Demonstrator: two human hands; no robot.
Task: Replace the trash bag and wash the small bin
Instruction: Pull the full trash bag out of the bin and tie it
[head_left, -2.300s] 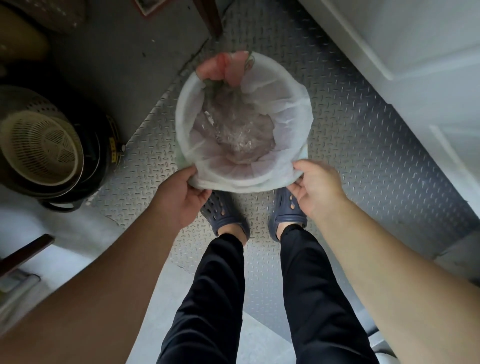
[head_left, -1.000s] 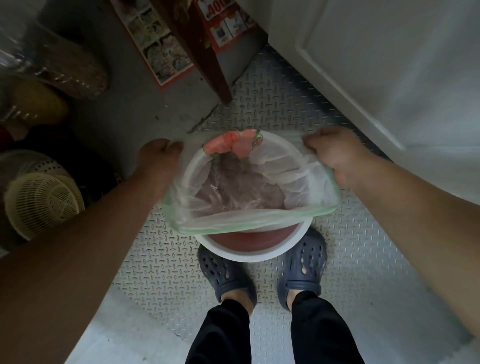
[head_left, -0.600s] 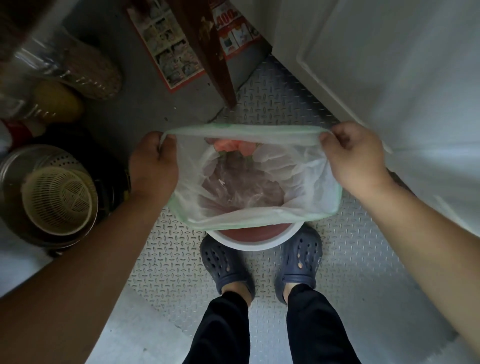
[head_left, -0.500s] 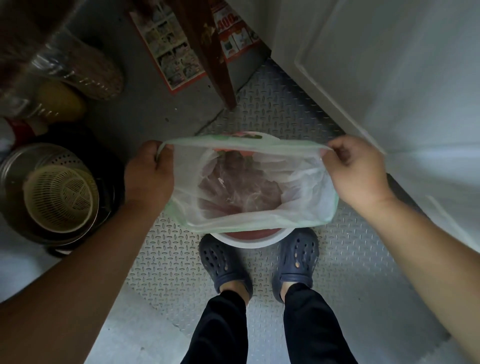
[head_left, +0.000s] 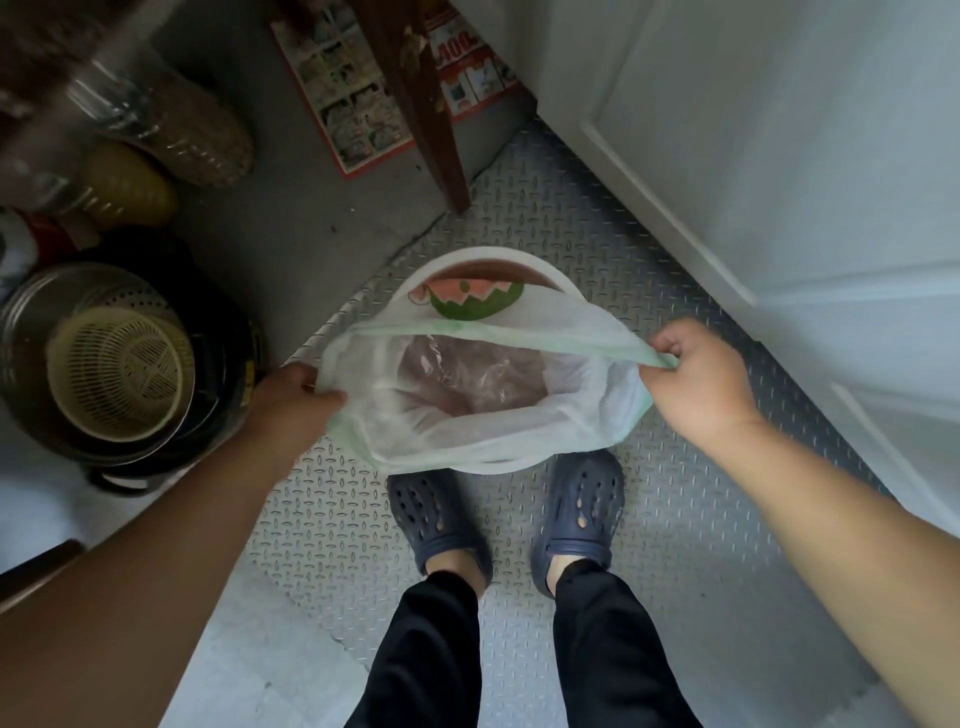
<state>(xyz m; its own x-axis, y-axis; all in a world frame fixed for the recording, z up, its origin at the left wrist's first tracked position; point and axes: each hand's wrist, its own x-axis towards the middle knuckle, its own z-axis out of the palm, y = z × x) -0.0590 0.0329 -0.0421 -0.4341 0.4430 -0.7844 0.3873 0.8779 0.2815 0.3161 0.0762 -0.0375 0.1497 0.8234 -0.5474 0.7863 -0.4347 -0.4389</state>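
Grey diamond-plate floor (head_left: 675, 545) lay under the small white round bin (head_left: 470, 258). Just nearer you than its rim, your left hand (head_left: 291, 402) and right hand (head_left: 698, 382) each pinched the translucent pale-green trash bag (head_left: 483, 447); lifting both sides evenly looked wisest.

Trash bag (head_left: 483, 431) stretched between both hands, bin (head_left: 483, 260) behind it.
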